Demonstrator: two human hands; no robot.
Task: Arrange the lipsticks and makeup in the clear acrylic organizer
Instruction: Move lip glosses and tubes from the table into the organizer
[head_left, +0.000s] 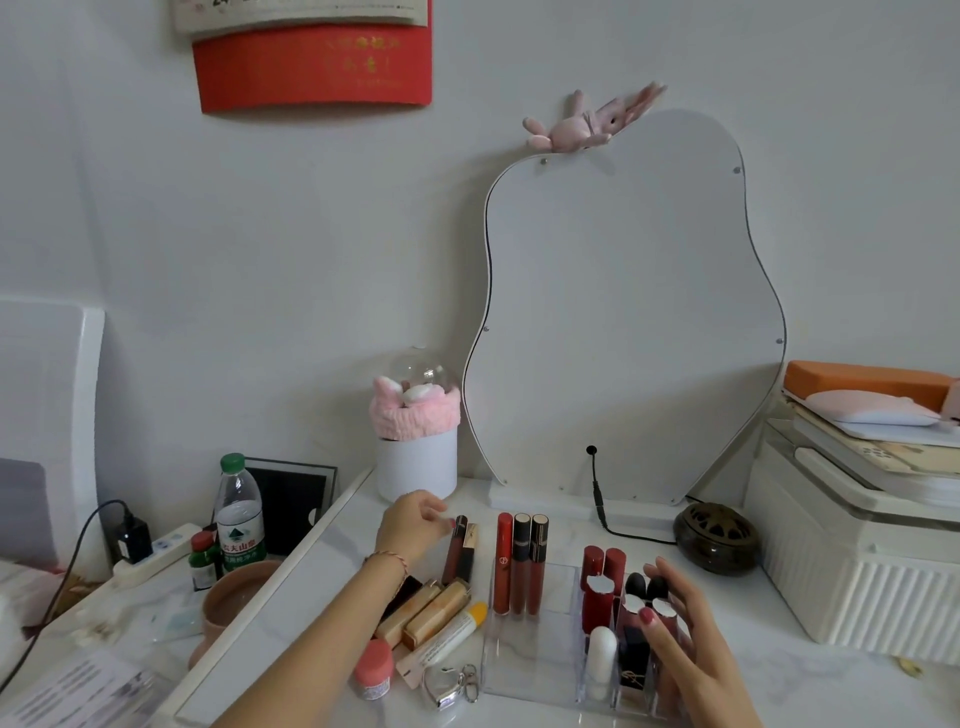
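The left hand (415, 525) is reaching across the counter (322, 613) with fingers loosely curled, its fingertips touching the top of a brown lip tube (455, 550) lying beside a black-and-gold one (468, 552); it is not gripping anything that I can see. The right hand (675, 629) is resting with straight fingers against the right side of the organizer (535, 670), steadying it. Three tall glosses (521, 564) are standing in the organizer's left back section, red and dark lipsticks (602, 582) in its right cells. Gold lipsticks (434, 613), a white tube (447, 642) and a pink-capped jar (373, 667) are lying loose just left of it. A mirror (623, 312) is leaning on the wall behind.
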